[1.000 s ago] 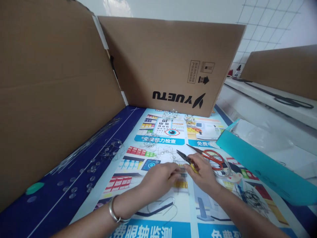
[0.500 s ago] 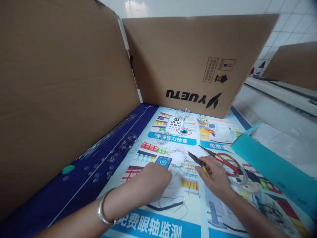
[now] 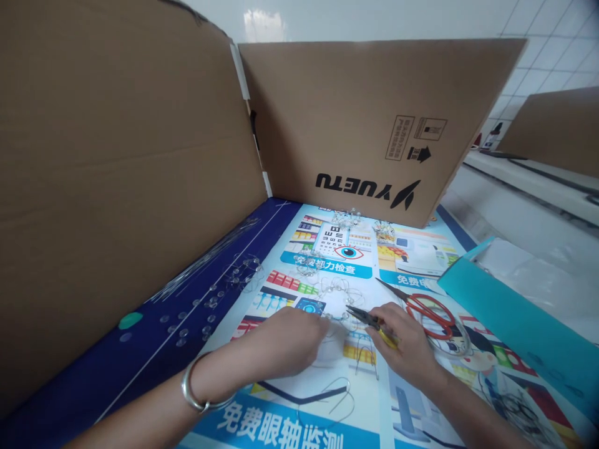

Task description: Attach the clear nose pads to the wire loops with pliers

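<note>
Pliers nearer beadwork | right fingers grip pliers | left fingers beside beadwork, hold unclear

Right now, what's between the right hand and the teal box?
Head view: red-handled scissors and a clear coil lie between right hand and teal box.

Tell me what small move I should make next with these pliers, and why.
Probably ease the pliers onto the wire of the beaded ring. Your right hand holds them with the tips right by the ring, and your left hand is at its near side, possibly holding it, though those fingertips are hidden.
</note>
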The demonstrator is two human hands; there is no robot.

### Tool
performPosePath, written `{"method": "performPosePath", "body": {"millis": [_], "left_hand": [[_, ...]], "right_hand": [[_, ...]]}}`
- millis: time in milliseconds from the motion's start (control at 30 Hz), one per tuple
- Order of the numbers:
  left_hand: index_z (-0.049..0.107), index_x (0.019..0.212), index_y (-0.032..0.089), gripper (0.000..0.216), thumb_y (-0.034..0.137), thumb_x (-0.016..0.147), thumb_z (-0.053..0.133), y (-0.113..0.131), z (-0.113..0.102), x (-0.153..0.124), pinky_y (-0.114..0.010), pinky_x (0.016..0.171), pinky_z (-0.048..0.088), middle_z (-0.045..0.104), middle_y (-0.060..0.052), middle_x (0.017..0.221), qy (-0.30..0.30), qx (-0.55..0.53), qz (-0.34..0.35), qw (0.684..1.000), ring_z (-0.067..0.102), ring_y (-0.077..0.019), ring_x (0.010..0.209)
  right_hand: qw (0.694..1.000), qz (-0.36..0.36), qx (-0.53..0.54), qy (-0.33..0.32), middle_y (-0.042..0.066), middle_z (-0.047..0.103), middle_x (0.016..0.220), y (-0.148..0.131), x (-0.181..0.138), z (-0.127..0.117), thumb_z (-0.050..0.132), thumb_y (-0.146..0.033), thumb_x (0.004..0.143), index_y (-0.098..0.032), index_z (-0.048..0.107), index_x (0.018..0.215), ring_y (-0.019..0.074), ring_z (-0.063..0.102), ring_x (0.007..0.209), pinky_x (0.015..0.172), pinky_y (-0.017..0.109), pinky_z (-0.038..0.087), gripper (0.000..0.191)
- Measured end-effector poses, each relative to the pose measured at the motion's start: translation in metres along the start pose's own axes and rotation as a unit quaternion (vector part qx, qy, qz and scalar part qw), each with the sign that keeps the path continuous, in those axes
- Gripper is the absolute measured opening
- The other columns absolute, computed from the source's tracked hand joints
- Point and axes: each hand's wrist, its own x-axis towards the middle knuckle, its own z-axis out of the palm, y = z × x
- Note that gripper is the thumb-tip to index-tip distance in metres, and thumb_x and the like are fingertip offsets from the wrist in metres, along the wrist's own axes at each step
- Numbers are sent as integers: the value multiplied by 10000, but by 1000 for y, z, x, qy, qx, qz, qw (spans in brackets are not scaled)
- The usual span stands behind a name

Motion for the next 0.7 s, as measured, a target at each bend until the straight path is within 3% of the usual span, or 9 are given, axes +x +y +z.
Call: {"method": "performPosePath", "body": {"millis": [133, 300, 433, 700], "left_hand": [[501, 860, 180, 133, 193, 828, 373, -2, -14, 2, -233, 474, 267, 587, -35, 675, 0, -111, -28, 993, 484, -145, 538], [469, 843, 190, 89, 168, 831, 383, -2, -19, 7, -197, 529, 319, 545, 13, 713, 50, -277, 10, 960, 458, -110, 610], [513, 876, 187, 138, 137, 826, 394, 3, -14, 9, -208, 617, 368, 579, -3, 790, 71, -294, 44, 952, 498, -121, 692], [583, 890, 174, 196, 107, 826, 411, 10, -12, 10, -211, 695, 407, 623, -31, 892, 71, -309, 88, 944, 555, -134, 781]], "right_hand": [[999, 19, 30, -9, 46, 550, 903, -3, -1, 0, 533, -256, 813, -219, 531, 1015, 155, 530, 783, 685, 281, 451, 206], [983, 121, 130, -38, 22, 541, 829, -24, 2, -2, 515, -336, 828, -207, 527, 975, 145, 516, 732, 642, 257, 431, 196], [968, 138, 189, -86, 6, 535, 799, -42, 3, -2, 485, -378, 837, -196, 520, 935, 136, 501, 713, 625, 243, 410, 209], [979, 114, 131, -106, -23, 474, 702, -48, -4, 4, 447, -336, 857, -198, 460, 806, 108, 426, 613, 550, 224, 329, 147]]}}
